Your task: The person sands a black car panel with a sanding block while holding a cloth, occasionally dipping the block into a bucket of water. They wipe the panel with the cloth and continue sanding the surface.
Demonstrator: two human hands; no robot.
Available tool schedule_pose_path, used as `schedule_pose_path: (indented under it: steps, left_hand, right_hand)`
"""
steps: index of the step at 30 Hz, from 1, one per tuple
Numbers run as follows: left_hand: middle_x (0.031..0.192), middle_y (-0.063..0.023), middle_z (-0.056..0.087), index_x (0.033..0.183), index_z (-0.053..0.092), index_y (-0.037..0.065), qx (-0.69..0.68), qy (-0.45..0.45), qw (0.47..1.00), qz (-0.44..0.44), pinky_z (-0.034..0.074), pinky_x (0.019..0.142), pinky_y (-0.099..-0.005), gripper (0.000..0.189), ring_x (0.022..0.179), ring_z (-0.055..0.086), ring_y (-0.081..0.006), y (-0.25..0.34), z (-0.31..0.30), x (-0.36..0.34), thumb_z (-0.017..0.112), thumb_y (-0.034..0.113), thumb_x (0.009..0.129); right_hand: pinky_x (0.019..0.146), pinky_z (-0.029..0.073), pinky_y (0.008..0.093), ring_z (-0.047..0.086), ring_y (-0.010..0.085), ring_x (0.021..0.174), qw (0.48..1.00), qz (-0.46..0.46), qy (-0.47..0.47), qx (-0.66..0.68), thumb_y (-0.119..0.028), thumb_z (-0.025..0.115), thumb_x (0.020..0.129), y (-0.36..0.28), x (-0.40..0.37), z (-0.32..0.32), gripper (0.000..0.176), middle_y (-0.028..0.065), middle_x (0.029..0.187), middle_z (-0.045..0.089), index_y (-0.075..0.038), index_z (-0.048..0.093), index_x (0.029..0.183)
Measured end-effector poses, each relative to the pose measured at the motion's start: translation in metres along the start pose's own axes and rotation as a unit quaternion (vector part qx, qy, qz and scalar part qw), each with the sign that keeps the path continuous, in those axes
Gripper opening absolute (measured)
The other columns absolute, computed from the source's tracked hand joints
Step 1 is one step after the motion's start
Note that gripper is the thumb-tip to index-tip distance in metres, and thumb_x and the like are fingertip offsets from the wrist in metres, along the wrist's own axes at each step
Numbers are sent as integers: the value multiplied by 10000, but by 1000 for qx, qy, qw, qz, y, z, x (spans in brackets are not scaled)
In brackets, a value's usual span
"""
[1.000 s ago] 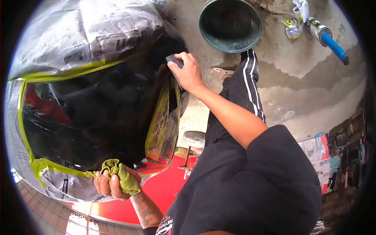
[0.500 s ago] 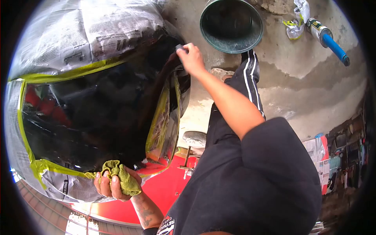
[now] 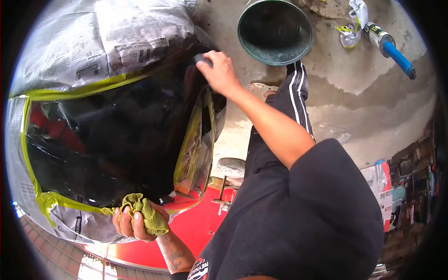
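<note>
A glossy black car panel fills the left side, edged with yellow-green tape and newspaper masking. At its upper right edge, my right hand grips a small dark block against the surface; the block is partly covered by my fingers. My left hand is closed around a crumpled yellow-green cloth at the panel's lower edge.
A dark green bucket is on the concrete floor beyond my leg. Farther right are a blue-ended cylindrical tool and a plastic bag. A red surface spans the bottom, and cluttered items stand at the far right.
My right hand has moved left along the panel with the dark block. My left hand and the cloth are almost where they were.
</note>
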State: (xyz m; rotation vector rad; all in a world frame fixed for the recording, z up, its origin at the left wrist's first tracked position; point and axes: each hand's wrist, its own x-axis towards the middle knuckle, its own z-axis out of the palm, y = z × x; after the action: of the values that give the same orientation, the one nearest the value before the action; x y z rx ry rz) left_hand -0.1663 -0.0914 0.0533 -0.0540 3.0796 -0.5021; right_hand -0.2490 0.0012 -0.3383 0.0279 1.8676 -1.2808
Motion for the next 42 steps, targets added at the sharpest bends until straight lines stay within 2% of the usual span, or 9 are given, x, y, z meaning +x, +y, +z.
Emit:
schedule_pose_path:
  steps: [5, 11, 14, 16, 18, 31, 34, 39, 42]
  left_hand:
    - [1163, -180, 608, 1200, 534, 34, -5, -5, 1000, 6, 558, 971, -559, 399, 1097, 626, -353, -2, -1, -1, 778, 78, 887]
    - [1160, -178, 609, 1208, 533, 33, -6, -3, 1000, 6, 555, 972, -557, 407, 1101, 626, -350, -1, -1, 0, 779, 82, 887]
    - [1161, -177, 607, 1209, 535, 33, -7, -3, 1000, 8, 553, 971, -555, 408, 1102, 623, -346, -3, -2, -3, 781, 82, 887]
    - [1162, -172, 605, 1214, 536, 35, -6, -4, 1000, 5, 552, 970, -555, 411, 1102, 622, -343, -2, 0, -3, 781, 80, 887]
    - [1161, -171, 604, 1218, 534, 34, -9, -7, 1000, 4, 552, 967, -557, 417, 1098, 623, -341, -2, -2, -1, 782, 75, 885]
    - [1164, -178, 605, 1213, 530, 32, -7, -4, 1000, 11, 556, 968, -548, 416, 1100, 629, -349, -3, 0, -1, 785, 59, 886]
    - [1161, -177, 608, 1215, 530, 33, -5, -9, 1000, 5, 556, 968, -553, 415, 1101, 628, -351, -1, -2, 1, 783, 60, 887]
    - [1156, -176, 611, 1212, 530, 34, 2, -15, 1000, -1, 556, 970, -563, 412, 1099, 628, -350, 0, -3, 1, 785, 67, 890]
    - [1162, -179, 609, 1211, 533, 34, -2, -11, 1000, -2, 555, 972, -564, 406, 1102, 627, -351, 0, -2, 0, 784, 74, 894]
  right_hand:
    - [1037, 499, 414, 655, 347, 1190, 991, -106, 18, 77, -323, 714, 930, 19, 14, 0, 427, 195, 1252, 689, -23, 697, 1234]
    - [1019, 501, 433, 658, 356, 1149, 997, 40, -18, 65, -350, 740, 889, 82, -7, -7, 434, 180, 1220, 692, -52, 710, 1202]
    - [1025, 483, 440, 654, 350, 1150, 994, -82, 13, 71, -369, 742, 876, 59, 22, 2, 447, 166, 1223, 695, -57, 715, 1196]
    - [1039, 468, 436, 651, 332, 1161, 994, -105, 9, 23, -377, 743, 865, 34, 41, 1, 435, 139, 1248, 694, -80, 731, 1182]
    - [1055, 462, 438, 643, 321, 1184, 988, -117, -9, 105, -382, 747, 858, 44, 36, -3, 444, 132, 1256, 692, -95, 734, 1197]
    - [1056, 489, 386, 650, 282, 1217, 992, -62, -43, 105, -323, 762, 888, 76, 8, -12, 466, 139, 1280, 686, -34, 688, 1245]
    - [993, 526, 448, 680, 359, 1127, 994, 16, -29, 103, -337, 781, 837, 75, 1, -9, 450, 162, 1206, 704, -65, 709, 1188]
    - [1017, 499, 446, 648, 353, 1168, 990, -99, -12, 105, -352, 783, 842, 38, 40, 4, 452, 148, 1241, 695, -82, 706, 1197]
    - [1027, 493, 446, 646, 352, 1167, 987, -44, -21, 155, -350, 788, 837, 76, 17, 5, 455, 146, 1239, 697, -92, 703, 1202]
